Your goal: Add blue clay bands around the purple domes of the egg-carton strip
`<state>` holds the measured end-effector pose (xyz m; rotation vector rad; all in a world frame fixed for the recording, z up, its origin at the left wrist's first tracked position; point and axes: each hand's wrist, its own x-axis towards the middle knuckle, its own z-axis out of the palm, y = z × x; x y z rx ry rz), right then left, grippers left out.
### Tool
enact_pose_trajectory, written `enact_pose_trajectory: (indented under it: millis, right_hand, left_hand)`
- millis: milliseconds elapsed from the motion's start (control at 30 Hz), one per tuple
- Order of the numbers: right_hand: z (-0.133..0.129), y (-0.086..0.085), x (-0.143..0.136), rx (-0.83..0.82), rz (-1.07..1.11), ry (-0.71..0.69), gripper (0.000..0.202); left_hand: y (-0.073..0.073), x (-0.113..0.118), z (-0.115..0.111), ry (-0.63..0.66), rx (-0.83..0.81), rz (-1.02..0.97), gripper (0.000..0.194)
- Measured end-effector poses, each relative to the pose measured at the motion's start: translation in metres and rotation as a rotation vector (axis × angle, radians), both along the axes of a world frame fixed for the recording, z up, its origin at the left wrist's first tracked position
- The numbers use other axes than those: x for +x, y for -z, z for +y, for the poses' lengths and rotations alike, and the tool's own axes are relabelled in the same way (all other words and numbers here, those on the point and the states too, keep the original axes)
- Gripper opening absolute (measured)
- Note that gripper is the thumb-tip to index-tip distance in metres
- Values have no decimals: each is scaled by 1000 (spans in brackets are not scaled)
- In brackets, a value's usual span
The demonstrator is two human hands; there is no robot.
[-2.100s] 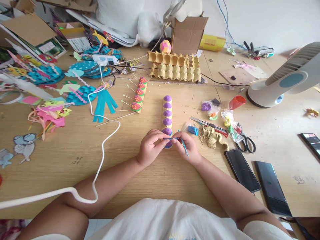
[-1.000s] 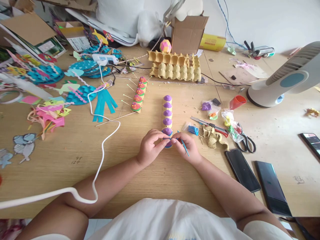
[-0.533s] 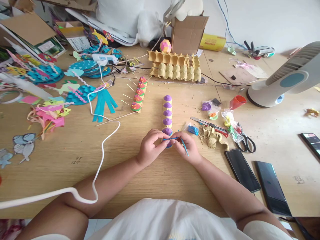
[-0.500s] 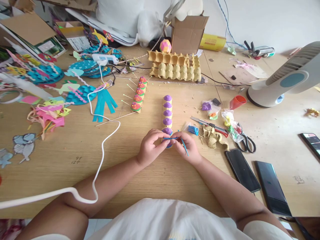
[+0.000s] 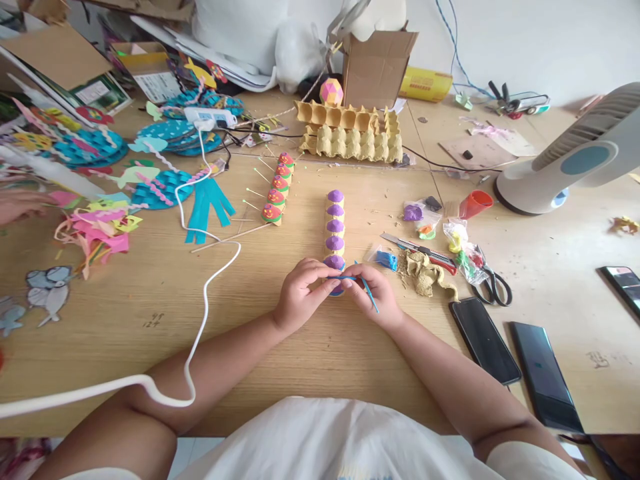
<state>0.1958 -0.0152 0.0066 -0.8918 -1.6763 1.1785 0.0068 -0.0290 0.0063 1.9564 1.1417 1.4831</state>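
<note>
A thin blue clay strand [image 5: 369, 295] is pinched between the fingertips of my two hands. My left hand [image 5: 306, 291] closes its thumb and index finger on one part. My right hand [image 5: 374, 288] pinches it further right, and a loose end hangs down over those fingers. Just beneath and beyond the hands stands an egg-carton strip [image 5: 335, 227] with purple clay caps on its bumps. Its near end is partly hidden by my fingers. Right of the hands sits a lump of blue clay [image 5: 386, 260] in clear plastic.
A red-and-green caterpillar [image 5: 276, 193] made of carton stands at the far left. Close on the right lie a utility knife [image 5: 425, 252], carton scraps [image 5: 423, 273], scissors [image 5: 495, 287] and a phone [image 5: 485, 340]. A white cable [image 5: 206, 293] crosses on the left. Another person's hand [image 5: 20, 205] shows at the left edge.
Another person's hand has come in at the left edge. My hands stay in nearly the same place, and the blue strand has shifted only slightly between my fingers.
</note>
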Motion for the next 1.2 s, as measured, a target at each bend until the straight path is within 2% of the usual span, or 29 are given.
enact_pose_trajectory:
  millis: [200,600,967,1200]
  right_hand:
    - [0,0,0,-31,17,-5,24]
    - [0,-4,0,21,-26,7,22]
    - [-1,-8,0,67,-37,-4,26]
    - [-1,-10,0,63,-55,-11,32]
  left_hand:
    - [-1,0,0,-15,2,-5,6]
    - [-2,-1,0,-4,-4,-4,4]
    - [2,-3,0,16,-9,-17,7]
    - [1,-2,-1,16,-47,-40,16]
